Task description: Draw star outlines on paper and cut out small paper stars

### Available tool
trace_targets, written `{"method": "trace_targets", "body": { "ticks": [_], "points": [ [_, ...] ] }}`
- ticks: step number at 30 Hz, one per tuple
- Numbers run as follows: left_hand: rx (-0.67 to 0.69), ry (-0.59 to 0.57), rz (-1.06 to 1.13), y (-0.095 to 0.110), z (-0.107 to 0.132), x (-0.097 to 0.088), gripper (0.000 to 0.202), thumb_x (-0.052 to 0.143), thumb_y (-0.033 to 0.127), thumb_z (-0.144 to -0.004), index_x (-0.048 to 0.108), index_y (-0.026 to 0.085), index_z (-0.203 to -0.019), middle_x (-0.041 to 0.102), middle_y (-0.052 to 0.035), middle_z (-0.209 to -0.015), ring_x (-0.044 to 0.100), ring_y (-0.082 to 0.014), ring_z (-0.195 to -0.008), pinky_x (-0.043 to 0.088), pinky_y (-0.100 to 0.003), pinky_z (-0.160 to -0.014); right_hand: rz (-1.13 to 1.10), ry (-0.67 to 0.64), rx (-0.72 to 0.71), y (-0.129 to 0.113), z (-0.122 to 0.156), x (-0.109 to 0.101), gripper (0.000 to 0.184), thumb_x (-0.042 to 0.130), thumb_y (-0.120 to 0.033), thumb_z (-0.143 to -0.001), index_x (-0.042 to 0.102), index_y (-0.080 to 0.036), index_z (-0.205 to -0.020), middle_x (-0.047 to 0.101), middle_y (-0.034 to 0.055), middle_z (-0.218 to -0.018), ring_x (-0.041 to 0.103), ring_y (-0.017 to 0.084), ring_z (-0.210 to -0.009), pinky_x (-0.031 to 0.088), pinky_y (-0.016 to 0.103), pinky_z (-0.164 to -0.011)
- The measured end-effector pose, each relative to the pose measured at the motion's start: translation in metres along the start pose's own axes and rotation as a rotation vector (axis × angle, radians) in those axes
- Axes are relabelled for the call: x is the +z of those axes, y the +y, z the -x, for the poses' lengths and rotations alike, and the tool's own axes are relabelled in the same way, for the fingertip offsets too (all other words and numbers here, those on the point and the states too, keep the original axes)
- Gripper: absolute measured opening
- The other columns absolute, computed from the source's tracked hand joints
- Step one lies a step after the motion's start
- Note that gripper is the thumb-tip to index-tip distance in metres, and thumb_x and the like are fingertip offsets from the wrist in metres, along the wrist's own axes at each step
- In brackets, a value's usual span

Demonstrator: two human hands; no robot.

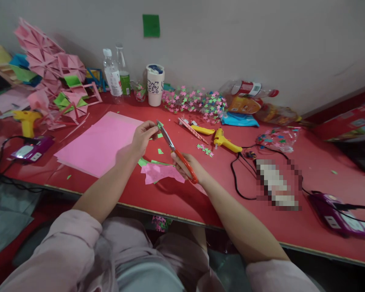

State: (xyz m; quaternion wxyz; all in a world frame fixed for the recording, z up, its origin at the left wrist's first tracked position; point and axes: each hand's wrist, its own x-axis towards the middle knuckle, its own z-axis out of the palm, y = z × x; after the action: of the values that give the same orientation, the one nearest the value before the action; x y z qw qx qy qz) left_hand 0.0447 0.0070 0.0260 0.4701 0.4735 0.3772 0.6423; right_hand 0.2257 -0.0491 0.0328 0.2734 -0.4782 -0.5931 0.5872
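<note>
Right hand (187,166), mine, is closed around the red handles of the scissors (175,151), which I hold above the near middle of the worktop (176,198) with the blades pointing up and to the left and lying close together. Left hand (142,136), also mine, pinches a small green paper piece (159,125) between thumb and fingertips, right at the blade tips and above the right edge of the pink sheet. Largest item: the red worktop, running along a grey wall. Next, a cluster of folded pink and green paper forms (51,69) at the far left. The pink sheet (99,144) lies flat just left of my left hand. A heap of pink and green paper stars (194,101) sits against the wall, beyond the scissors. A white cup (155,86) and two clear bottles (113,78) stand left of the stars. A crumpled pink scrap (161,172) rests on the worktop below my right hand, with green offcuts (144,162) touching its upper left edge. A yellow glue gun (226,142) lies right of the scissors, well apart from them, its black cord trailing right. A yellow utility knife (202,130) lies between the glue gun and the stars.
</note>
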Motion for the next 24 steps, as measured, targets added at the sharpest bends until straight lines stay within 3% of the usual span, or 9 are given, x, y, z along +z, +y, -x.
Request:
{"method": "trace_targets", "body": {
  "ticks": [10,17,20,24],
  "points": [
    [-0.019,-0.007,-0.02,0.001,0.0,-0.001,0.008,0.057,0.02,-0.07,0.054,0.017,-0.063,0.054,0.0042,-0.055,0.047,-0.0044,-0.049,0.037,-0.018,-0.05,0.076,0.051,0.034,-0.003,-0.001,0.001,0.046,0.06,-0.06,-0.076,0.039,-0.021,-0.063,0.035,-0.0089,-0.038,0.03,0.005,-0.028,0.023,0.02,-0.029],
    [-0.022,-0.018,-0.067,-0.002,0.0,-0.003,0.009,0.056,0.023,-0.072,0.053,0.018,-0.066,0.054,0.004,-0.057,0.047,-0.006,-0.05,0.038,-0.02,-0.052,0.106,0.113,-0.051,0.0,-0.005,-0.003,0.049,0.059,-0.066,-0.071,0.039,-0.021,-0.062,0.033,-0.0083,-0.039,0.03,0.006,-0.032,0.023,0.021,-0.032],
    [-0.017,-0.113,-0.267,-0.006,0.0,-0.003,0.011,0.054,0.025,-0.074,0.052,0.018,-0.065,0.051,0.0034,-0.057,0.047,-0.0081,-0.053,0.04,-0.023,-0.056,0.117,0.218,-0.089,0.004,-0.012,-0.009,0.052,0.058,-0.068,-0.068,0.037,-0.022,-0.061,0.031,-0.0087,-0.039,0.03,0.007,-0.034,0.023,0.022,-0.034],
    [0.175,-0.365,-0.84,-0.019,0.005,0.001,0.008,0.052,0.02,-0.076,0.057,0.017,-0.071,0.054,-0.0017,-0.075,0.051,-0.0134,-0.071,0.043,-0.029,-0.071,0.114,0.316,-0.106,0.009,-0.021,-0.018,0.053,0.056,-0.071,-0.067,0.035,-0.023,-0.061,0.03,-0.0088,-0.039,0.03,0.007,-0.035,0.023,0.023,-0.034]
  ]
}}
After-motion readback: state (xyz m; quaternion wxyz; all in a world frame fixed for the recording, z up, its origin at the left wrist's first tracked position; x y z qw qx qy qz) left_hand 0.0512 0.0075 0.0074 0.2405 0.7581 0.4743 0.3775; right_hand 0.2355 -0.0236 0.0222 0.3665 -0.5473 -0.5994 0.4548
